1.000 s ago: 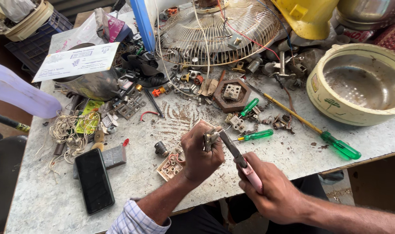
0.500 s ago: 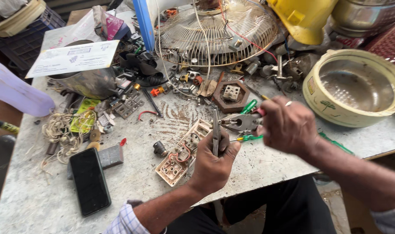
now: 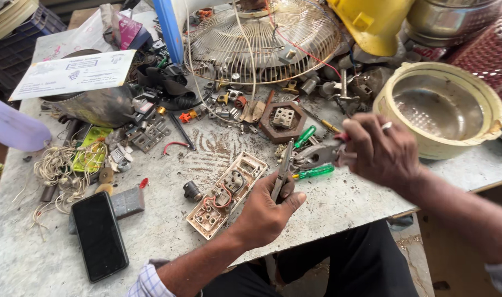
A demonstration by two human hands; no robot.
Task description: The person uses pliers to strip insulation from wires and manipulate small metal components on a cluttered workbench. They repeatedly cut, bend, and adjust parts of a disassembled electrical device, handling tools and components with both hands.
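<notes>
Left hand (image 3: 265, 212): fist closed round grey pliers (image 3: 282, 171), upright, beside the open switch board (image 3: 227, 193).
Right hand (image 3: 378, 151): fingers curled over metal cutters (image 3: 315, 156) on the worktop (image 3: 163, 231).
Green screwdriver (image 3: 315, 172): lying between both hands.

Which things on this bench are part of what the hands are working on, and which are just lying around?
In use:
left hand, holding pliers
right hand, gripping a metal tool
opened switchboard

Lying about:
black phone
fan guard
cream pot
green screwdriver
wire tangle
</notes>
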